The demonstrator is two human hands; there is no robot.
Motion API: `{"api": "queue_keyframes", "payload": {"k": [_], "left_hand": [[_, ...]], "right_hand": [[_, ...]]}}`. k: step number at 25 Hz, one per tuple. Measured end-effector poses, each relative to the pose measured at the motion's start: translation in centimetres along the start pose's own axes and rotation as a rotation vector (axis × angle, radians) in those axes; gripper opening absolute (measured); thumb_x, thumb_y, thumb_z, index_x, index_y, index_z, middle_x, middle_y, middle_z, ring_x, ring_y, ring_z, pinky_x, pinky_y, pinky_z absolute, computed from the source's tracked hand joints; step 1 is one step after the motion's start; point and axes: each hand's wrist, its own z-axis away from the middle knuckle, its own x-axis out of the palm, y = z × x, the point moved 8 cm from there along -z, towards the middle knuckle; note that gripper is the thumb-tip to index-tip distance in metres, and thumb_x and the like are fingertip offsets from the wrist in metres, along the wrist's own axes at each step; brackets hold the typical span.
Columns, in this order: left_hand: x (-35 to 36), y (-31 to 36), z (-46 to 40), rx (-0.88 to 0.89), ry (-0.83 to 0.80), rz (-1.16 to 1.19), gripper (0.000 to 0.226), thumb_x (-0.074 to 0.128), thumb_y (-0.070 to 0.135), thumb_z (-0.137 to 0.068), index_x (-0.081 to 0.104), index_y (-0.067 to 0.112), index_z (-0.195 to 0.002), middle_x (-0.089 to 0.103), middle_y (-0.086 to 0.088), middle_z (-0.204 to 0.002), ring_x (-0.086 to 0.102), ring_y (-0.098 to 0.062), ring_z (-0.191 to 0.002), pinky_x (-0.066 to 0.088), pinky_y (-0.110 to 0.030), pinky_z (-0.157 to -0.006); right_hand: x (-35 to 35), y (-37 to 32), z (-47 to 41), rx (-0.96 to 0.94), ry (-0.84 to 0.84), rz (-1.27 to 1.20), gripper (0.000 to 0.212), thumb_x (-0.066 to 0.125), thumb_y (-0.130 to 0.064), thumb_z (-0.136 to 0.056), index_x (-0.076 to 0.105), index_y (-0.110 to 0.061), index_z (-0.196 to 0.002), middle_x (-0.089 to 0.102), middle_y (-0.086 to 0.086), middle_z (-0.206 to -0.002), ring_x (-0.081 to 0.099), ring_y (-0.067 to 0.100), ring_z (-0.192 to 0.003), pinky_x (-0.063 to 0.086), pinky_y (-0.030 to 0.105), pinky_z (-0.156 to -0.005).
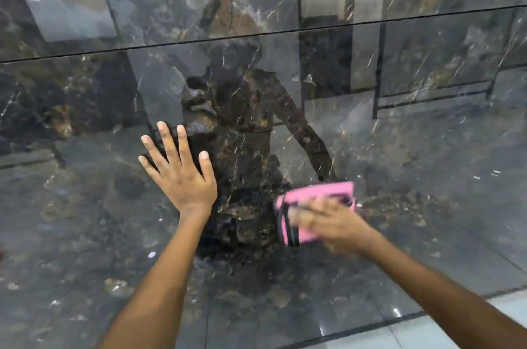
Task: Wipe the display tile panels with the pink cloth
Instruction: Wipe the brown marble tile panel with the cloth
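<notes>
Head view: the left hand (pixel 182 174) lies flat on the glossy dark marble tile panel (pixel 85 220), fingers spread and straight. To its right, the right hand (pixel 330 223), blurred, presses the folded pink cloth (pixel 313 200) against the same panel; its fingers lie over the cloth. A thin seam (pixel 256 32) divides this panel from the farther one.

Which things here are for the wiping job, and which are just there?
For the job:
pink cloth, under the right hand
dark glossy tile panel
left hand, flat on the panel

Just there:
light floor tiles
reflections in the panel
</notes>
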Motion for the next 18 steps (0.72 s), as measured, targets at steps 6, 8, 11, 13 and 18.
{"api": "queue_keyframes", "payload": {"k": [6,8,11,13,18], "left_hand": [[-0.3,0.2,0.1,0.018,0.038,0.054,0.055,0.029,0.039,-0.105,0.024,0.014,-0.154,0.025,-0.019,-0.158,0.016,-0.047,-0.145,0.001,-0.052,-0.119],[0.2,-0.6,2.8,0.026,-0.034,0.086,0.056,0.029,0.036,-0.106,0.016,0.016,-0.156,0.02,-0.017,-0.16,0.01,-0.043,-0.147,-0.002,-0.048,-0.12],[1.2,-2.2,10.2,0.086,-0.18,0.067,0.058,0.021,0.04,-0.106,-0.001,0.024,-0.157,-0.005,-0.002,-0.165,-0.008,-0.027,-0.151,-0.005,-0.042,-0.121],[1.7,-3.7,13.3,0.132,-0.243,0.042,0.058,0.016,0.044,-0.106,-0.006,0.026,-0.156,-0.015,0.006,-0.163,-0.015,-0.02,-0.15,-0.006,-0.041,-0.121],[1.9,-4.6,14.4,0.163,-0.232,0.015,0.059,0.017,0.044,-0.106,-0.006,0.025,-0.157,-0.015,0.006,-0.163,-0.014,-0.019,-0.15,-0.008,-0.04,-0.121]], "right_hand": [[-5.0,6.9,-2.4,0.003,0.109,-0.133,0.061,0.052,0.007,-0.076,0.05,-0.007,-0.136,0.053,0.01,-0.139,0.044,0.028,-0.131,0.026,0.044,-0.114],[-8.6,13.3,-2.6,0.35,0.337,-0.133,0.058,0.046,0.002,-0.073,0.057,0.0,-0.13,0.052,0.013,-0.139,0.042,0.032,-0.134,0.03,0.049,-0.109],[-5.1,10.0,1.1,0.707,0.385,-0.1,0.078,0.05,-0.004,-0.07,0.036,-0.009,-0.146,0.026,0.004,-0.157,0.02,0.025,-0.147,0.018,0.041,-0.117],[0.4,0.8,3.0,0.493,0.136,0.007,0.092,0.048,-0.014,-0.071,0.012,-0.017,-0.155,0.006,-0.002,-0.163,0.006,0.021,-0.149,0.02,0.036,-0.114],[-1.7,0.4,-0.3,0.1,0.116,0.08,0.061,0.044,-0.02,-0.085,0.037,-0.016,-0.145,0.039,0.0,-0.144,0.03,0.02,-0.14,0.025,0.037,-0.103]]}}
